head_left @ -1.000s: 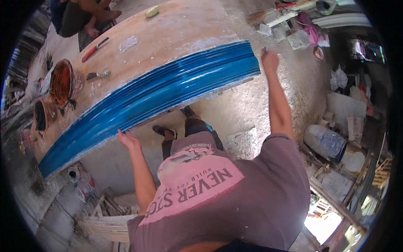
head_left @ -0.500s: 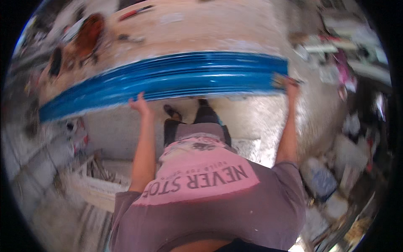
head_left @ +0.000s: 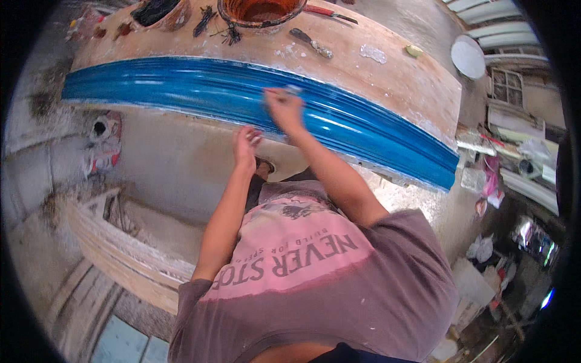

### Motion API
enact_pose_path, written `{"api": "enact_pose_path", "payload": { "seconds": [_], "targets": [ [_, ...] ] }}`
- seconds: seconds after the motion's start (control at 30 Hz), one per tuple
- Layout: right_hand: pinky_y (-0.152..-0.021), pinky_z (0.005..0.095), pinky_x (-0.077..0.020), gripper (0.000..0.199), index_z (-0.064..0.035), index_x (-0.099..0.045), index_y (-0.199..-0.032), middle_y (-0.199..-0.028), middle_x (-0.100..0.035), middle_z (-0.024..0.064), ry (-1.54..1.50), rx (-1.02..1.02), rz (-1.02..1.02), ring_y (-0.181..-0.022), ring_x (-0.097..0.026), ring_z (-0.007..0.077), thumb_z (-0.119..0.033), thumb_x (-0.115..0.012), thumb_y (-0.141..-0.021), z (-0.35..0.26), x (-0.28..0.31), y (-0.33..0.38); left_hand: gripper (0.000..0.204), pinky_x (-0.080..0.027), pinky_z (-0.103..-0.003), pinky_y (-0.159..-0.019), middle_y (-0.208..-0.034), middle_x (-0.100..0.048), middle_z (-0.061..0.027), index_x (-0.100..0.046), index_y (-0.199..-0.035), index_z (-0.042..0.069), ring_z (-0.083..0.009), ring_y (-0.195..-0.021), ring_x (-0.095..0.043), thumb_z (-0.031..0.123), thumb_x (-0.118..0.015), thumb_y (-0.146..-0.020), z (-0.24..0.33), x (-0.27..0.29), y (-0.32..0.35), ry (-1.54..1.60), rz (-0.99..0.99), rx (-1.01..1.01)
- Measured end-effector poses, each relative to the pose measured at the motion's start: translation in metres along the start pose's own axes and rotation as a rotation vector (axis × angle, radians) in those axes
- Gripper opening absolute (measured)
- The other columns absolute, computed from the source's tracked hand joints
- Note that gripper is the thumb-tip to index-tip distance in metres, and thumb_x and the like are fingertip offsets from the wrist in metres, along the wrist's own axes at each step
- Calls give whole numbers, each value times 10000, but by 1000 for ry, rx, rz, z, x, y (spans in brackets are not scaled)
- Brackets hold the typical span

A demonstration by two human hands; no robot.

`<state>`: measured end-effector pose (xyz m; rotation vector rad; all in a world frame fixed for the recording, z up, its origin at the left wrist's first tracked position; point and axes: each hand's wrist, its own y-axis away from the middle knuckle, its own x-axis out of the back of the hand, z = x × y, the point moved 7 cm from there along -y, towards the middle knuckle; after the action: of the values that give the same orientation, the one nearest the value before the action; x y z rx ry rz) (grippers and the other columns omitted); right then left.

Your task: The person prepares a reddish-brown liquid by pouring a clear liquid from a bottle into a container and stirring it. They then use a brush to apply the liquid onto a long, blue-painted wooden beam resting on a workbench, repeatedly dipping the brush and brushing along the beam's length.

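Observation:
A long, glossy blue strip [head_left: 200, 86] with lengthwise ridges lies along the near side of the worktable. My right hand [head_left: 282, 109] is over its middle, closed around a brush [head_left: 293, 89]; motion blurs the fingers and most of the brush is hidden. Just left of it, at the strip's near edge, my left hand [head_left: 247, 144] has its fingers loosely apart and holds nothing. Whether its fingertips touch the edge I cannot tell.
On the worktable [head_left: 417, 85] beyond the strip are an orange-brown bowl [head_left: 263, 13], a red-handled tool [head_left: 330, 13], a scraper-like tool [head_left: 311, 43] and a dark-filled container [head_left: 154, 12]. Pale mouldings [head_left: 121, 248] stand low at left. Bags and clutter [head_left: 484, 254] lie at right.
My right hand has moved with the brush from the strip's right end to its middle. My left hand has come off the strip's near edge, slightly rightward. The view has shifted.

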<state>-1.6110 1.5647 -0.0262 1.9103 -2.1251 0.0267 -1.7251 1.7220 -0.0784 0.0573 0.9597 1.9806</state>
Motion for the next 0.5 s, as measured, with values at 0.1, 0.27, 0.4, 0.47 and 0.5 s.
{"api": "enact_pose_path", "payload": {
  "seconds": [0.1,0.27,0.4,0.47,0.5],
  "targets": [
    [-670,310,-520,250,-86,-760,-976,-855,-731,104,-8,146,-117,-732,-660,158,-293,-693,-852,-38,-123,-33,280,-471,-350,-872,-997,-568,-47,-540,-1112,78,-180,-937,-576,238,-624,-898,36,48,-36,97,96,-75],
    [-766,285,-531,307,-99,-709,-1142,-1071,-697,50,105,-198,-85,-925,-642,149,-313,-645,-932,7,-27,26,372,-409,-390,-978,-1117,-538,-86,-496,-1171,53,-217,-1102,-518,238,-642,-883,109,132,-94,83,274,-168],
    [-741,334,-550,237,-87,-759,-1006,-912,-747,104,696,-72,611,-818,-705,187,-248,-654,-867,12,180,79,431,-373,-389,-1013,-1196,-493,-81,-441,-1213,67,-215,-1154,-483,221,-655,-872,180,175,-125,129,276,-217],
    [-730,349,-553,222,-93,-765,-980,-897,-739,139,964,-129,728,-807,-719,235,-230,-636,-863,-3,183,86,456,-367,-392,-1025,-1235,-483,-90,-424,-1251,57,-226,-1172,-479,236,-635,-888,210,201,-147,143,238,-202],
    [-717,354,-554,223,-97,-766,-974,-890,-736,144,931,-105,630,-793,-720,246,-239,-633,-864,-8,140,71,483,-371,-398,-1032,-1263,-484,-110,-419,-1289,33,-249,-1193,-478,261,-611,-908,226,219,-161,132,222,-192]
  ]
}}
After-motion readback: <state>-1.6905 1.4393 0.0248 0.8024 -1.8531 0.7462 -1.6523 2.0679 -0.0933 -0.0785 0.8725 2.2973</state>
